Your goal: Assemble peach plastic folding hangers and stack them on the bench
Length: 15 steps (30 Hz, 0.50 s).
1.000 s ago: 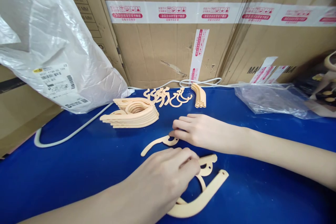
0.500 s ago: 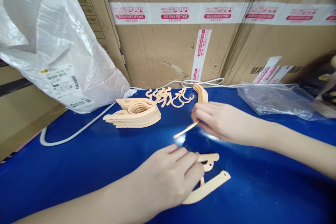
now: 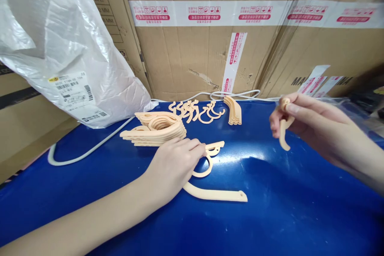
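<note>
My left hand (image 3: 175, 166) is closed around a pale beige folding hanger (image 3: 220, 195) just above or on the blue table. Past my fingers show its ring-like part, a short upper bar and a long curved arm with a hole near the end; the rest is hidden by the hand. Off to the right, my right hand (image 3: 318, 126) pinches a beige hook (image 3: 283, 136) between thumb and fingers, its curved end hanging down. Beside my left hand lies a stack of folded hangers (image 3: 162, 134).
Loose beige hooks (image 3: 205, 118) lie at the back, left of a bundle of curved hanger arms (image 3: 234, 112). A white plastic bag (image 3: 99, 84) stands at left, with a pale cable (image 3: 90, 162) before it. Cardboard boxes (image 3: 186, 56) wall off the back. Clear plastic sits at right.
My left hand has moved up and left with the hanger, which has turned. My right hand has swung to the right, away from the arm bundle, with the beige hook.
</note>
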### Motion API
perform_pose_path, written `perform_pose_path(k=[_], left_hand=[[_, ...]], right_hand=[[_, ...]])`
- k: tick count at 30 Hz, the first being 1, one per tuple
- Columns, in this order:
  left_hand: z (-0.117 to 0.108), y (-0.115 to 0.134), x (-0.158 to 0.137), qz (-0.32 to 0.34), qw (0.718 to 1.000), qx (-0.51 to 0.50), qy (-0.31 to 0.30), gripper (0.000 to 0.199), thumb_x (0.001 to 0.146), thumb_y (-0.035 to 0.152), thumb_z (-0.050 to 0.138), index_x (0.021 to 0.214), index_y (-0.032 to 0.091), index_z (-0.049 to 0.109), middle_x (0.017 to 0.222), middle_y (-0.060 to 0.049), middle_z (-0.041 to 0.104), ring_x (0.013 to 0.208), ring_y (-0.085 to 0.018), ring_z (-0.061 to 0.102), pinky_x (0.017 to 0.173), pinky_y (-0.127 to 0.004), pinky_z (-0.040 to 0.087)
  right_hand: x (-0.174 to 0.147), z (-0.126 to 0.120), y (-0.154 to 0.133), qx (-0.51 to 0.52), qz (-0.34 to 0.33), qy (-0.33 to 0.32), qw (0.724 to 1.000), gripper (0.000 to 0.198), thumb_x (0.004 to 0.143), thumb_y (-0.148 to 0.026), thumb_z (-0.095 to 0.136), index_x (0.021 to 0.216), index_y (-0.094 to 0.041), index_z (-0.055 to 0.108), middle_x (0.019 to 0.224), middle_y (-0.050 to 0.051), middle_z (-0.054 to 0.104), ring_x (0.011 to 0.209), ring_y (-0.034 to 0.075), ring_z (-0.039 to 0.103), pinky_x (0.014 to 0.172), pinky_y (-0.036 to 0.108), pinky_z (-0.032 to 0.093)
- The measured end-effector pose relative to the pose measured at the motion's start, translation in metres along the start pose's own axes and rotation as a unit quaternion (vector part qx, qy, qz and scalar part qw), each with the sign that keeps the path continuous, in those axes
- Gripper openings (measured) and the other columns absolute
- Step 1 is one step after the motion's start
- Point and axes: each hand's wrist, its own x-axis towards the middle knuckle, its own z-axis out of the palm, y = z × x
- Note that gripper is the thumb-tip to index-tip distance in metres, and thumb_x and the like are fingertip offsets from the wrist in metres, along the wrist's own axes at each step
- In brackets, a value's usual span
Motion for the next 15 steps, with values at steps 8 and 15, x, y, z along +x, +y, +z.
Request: perform_pose_path(k=[8,15], left_hand=[[0.0,-0.001,-0.001,-0.044,0.999,0.006,-0.009,0.019,0.094,0.014,0.046,0.089,0.018,0.064,0.091,-0.001,0.07,0.082,-0.02,0.067,0.065,-0.03,0.05],[-0.002,0.002,-0.002,-0.075,0.997,0.023,-0.007,0.019,0.094,0.014,0.045,0.093,0.019,0.063,0.096,-0.001,0.068,0.085,-0.019,0.065,0.065,-0.028,0.049]], right_hand=[[-0.015,0.019,0.017,-0.266,-0.039,-0.183,0.946,0.02,0.093,-0.042,0.05,0.093,-0.023,0.056,0.083,0.0,0.064,0.069,0.013,0.06,0.062,0.024,0.046],[-0.02,0.026,0.023,-0.349,-0.1,-0.245,0.899,0.021,0.099,-0.036,0.039,0.108,-0.025,0.053,0.105,0.003,0.061,0.081,0.014,0.064,0.07,0.026,0.047]])
